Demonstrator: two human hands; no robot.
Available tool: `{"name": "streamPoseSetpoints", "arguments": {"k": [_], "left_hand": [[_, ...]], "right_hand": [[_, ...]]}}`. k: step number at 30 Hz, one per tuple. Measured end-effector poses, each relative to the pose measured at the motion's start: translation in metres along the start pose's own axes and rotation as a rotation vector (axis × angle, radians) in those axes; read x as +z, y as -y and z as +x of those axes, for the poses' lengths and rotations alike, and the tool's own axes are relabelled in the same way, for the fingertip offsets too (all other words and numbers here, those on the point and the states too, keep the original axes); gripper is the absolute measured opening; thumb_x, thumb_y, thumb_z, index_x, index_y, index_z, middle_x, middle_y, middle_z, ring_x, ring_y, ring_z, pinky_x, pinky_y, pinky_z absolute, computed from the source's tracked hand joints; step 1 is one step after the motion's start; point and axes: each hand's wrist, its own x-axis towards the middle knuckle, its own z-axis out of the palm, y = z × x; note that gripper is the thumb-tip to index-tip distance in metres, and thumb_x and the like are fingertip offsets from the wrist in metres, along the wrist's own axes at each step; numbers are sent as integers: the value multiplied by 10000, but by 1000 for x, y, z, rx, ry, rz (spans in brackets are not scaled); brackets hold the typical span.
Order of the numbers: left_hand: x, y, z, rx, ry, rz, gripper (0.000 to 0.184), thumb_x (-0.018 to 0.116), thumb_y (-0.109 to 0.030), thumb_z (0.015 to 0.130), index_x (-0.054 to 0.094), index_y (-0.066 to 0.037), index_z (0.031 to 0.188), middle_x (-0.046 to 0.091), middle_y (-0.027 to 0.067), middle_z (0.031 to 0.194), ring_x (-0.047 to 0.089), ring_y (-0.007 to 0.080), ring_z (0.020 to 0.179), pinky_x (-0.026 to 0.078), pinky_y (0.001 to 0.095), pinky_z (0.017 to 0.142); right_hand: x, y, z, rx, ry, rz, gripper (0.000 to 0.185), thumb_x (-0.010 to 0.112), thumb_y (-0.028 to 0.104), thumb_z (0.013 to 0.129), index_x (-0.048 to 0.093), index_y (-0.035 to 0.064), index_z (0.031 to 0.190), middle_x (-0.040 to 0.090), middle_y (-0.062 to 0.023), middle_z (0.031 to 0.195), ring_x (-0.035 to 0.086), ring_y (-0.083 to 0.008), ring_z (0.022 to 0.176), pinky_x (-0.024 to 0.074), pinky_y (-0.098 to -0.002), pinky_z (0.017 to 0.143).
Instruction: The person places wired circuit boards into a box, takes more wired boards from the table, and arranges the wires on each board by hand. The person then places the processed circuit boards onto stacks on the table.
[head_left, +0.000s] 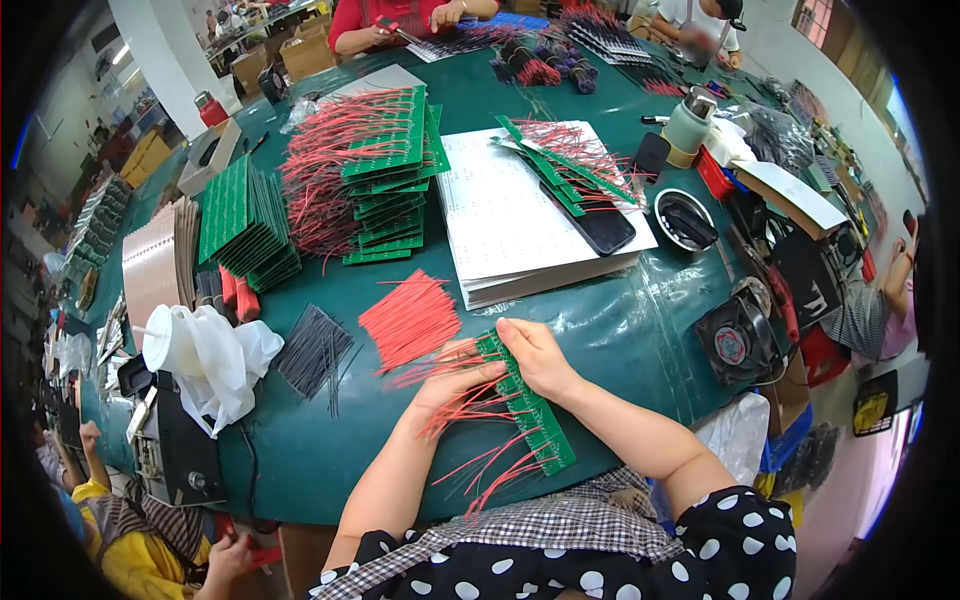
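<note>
Well to the left of our fingers we see the pile of black wires point(312, 350), and nearer them the pile of red wires point(410, 320). Our left hand point(447, 385) has thumb and fingers closed on the loose red wires point(478, 405), though its fingertips are partly hidden. Just beside its thumb, the green circuit board strip point(540, 430) slants down toward our checked apron point(560, 520); its upper end is clamped by our right hand point(538, 360), whose fingers beneath we cannot make out. Beyond our right fingers lies a smartphone point(605, 232), partly covered by wired boards point(565, 178).
</note>
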Motion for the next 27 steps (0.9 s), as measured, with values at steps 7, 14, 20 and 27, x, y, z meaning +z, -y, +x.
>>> {"name": "streamPoseSetpoints", "arguments": {"k": [7,14,20,27], "left_hand": [[-2,-8,4,30,-143,112,193,641,-66,750,582,-39,932,598,20,848,563,96,752,451,225,640],[-20,-20,9,-56,-24,-160,264,538,-76,816,491,42,1047,591,127,960,606,216,843,514,315,729],[0,2,9,-156,187,54,413,607,-74,767,452,4,1142,567,105,1034,552,171,950,450,279,805],[6,0,7,2,46,192,367,602,-52,757,488,-29,1105,553,61,1010,537,152,919,433,278,811]], "right_hand": [[-5,7,6,118,31,-219,353,437,298,906,537,-19,790,510,-36,620,425,-57,629,395,-262,562],[-14,7,10,106,-146,45,339,430,272,914,528,-13,758,511,15,642,408,-35,600,365,-241,515],[-18,-1,9,-52,-304,-301,312,431,250,910,442,-1,724,459,-71,568,376,-83,547,356,-295,495],[-3,9,3,-67,-257,-470,289,437,248,898,451,9,737,502,-183,579,510,-320,528,368,-364,479]]}}
